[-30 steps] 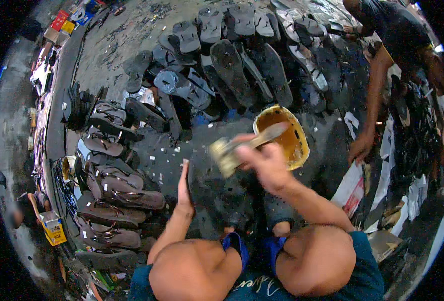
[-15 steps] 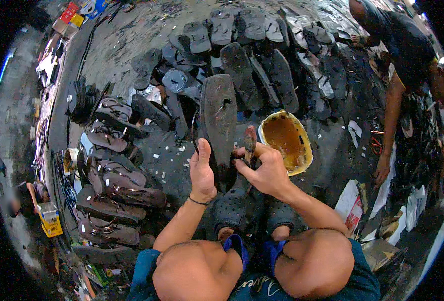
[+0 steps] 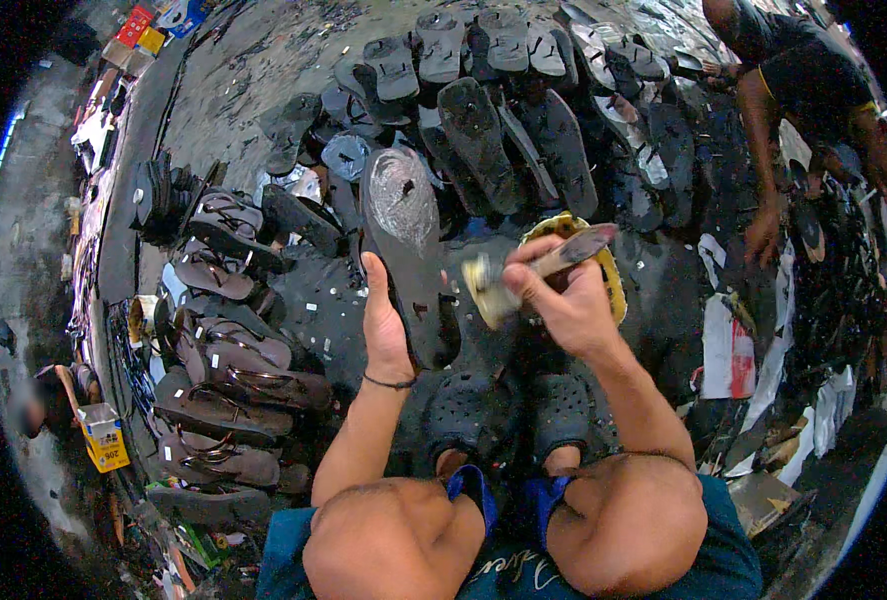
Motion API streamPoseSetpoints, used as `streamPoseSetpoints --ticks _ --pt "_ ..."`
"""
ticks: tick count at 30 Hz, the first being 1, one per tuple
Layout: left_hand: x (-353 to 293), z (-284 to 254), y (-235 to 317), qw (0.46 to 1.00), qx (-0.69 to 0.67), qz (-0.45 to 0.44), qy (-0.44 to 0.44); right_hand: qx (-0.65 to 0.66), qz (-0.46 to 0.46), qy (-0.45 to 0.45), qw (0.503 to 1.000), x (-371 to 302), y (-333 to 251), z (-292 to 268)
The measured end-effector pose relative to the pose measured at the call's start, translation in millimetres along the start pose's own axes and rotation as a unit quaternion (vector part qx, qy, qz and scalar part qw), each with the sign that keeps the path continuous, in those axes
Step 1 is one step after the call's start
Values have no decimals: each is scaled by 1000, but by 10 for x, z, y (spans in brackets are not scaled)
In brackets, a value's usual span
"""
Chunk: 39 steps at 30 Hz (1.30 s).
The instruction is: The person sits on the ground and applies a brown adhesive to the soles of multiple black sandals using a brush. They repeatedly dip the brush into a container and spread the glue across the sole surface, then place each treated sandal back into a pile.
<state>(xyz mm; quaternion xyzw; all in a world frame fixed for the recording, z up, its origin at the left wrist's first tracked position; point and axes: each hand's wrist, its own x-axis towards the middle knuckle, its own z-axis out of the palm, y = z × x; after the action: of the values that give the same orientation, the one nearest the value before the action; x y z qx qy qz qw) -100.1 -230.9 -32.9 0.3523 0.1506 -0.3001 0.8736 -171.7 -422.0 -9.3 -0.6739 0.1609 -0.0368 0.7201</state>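
In my left hand (image 3: 387, 322) is a dark flip-flop (image 3: 421, 290), held up by its edge with the thumb along the side and its flat sole facing me. A wet, shiny patch covers the sole's far end. My right hand (image 3: 571, 300) grips a brush (image 3: 573, 252) by its wooden handle, just right of the sole and apart from it. Pale, smeared bristles point left and are blurred by motion. Partly behind this hand stands a yellow-rimmed tub (image 3: 615, 285); the amber stuff inside is mostly hidden now.
Many dark flip-flops (image 3: 475, 125) lie in rows ahead, and more (image 3: 248, 345) are piled at the left. A co-worker's hand (image 3: 761, 238) reaches down at the right, above scraps (image 3: 728, 350). My clog-covered feet (image 3: 460, 412) are below the flip-flop.
My right hand has swung the brush away from the flip-flop's near end, up and right. The flip-flop has shifted left, and its far end now shines. The co-worker's hand has moved farther away.
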Motion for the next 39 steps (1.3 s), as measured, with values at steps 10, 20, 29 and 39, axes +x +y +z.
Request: streamPoseSetpoints --ticks 10,20,29,39 --pt "31 164 -61 999 -17 32 26 -125 -71 73 987 198 159 69" --pt "180 25 -275 1000 -3 -5 7 -27 -137 80 987 75 86 333" --pt "181 -431 -172 992 115 -55 9 0 -151 67 986 -127 114 562" --pt "65 200 -153 980 174 76 65 46 114 -116 986 -211 478 108"
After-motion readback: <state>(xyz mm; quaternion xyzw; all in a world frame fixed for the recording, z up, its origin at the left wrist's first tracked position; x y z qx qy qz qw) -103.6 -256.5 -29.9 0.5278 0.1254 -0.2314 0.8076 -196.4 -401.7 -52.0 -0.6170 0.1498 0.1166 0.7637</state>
